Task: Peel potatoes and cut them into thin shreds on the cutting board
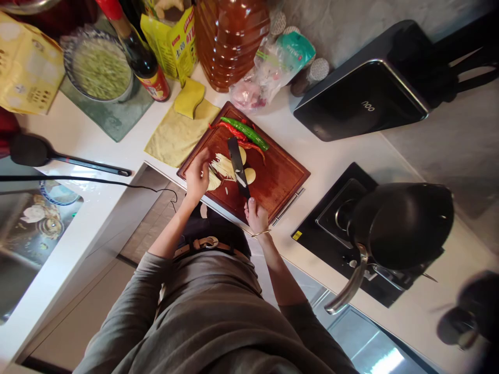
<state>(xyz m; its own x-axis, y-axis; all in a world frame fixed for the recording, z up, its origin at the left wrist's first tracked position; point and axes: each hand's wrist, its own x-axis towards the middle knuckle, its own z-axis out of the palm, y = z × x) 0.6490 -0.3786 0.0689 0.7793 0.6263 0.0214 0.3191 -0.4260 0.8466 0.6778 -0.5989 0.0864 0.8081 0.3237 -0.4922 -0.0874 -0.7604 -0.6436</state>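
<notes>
My right hand is wrapped tight around the handle of the kitchen knife, the handle itself hidden inside my fist; its dark blade lies across the potato slices on the wooden cutting board. My left hand presses down on the pale potato, fingers curled together over it so most of that piece is covered. Cut potato strips lie in a heap between hand and blade. A green chili and red chilies lie at the board's far edge, partly overlapping. My body blocks the counter's near edge.
</notes>
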